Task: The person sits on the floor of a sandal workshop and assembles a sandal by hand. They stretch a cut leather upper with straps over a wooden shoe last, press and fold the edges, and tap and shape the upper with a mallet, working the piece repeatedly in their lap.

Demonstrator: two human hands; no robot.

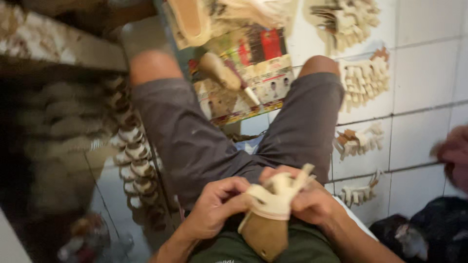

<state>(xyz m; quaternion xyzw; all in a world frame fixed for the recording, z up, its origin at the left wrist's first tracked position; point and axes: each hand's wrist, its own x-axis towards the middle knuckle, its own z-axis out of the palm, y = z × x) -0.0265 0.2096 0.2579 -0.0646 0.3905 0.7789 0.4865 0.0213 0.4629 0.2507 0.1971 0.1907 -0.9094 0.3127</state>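
- Left hand [214, 207]: fingers curled, pinching the cream straps of a sandal upper [275, 197] from its left side.
- Right hand [304, 197]: closed on the same upper from the right, thumb pressed on the straps.
- Hands close together over the lap, the upper between them; its tan sole part [263, 236] hangs just below.
- Beyond the hands: grey shorts [195, 141], piles of similar uppers [363, 80] on the tiled floor [424, 73].

The person wears dark grey shorts [195, 141] that reach to just above the bare knees, and a dark green shirt [302, 248]. Both forearms are bare, without sleeves, watch or rings.
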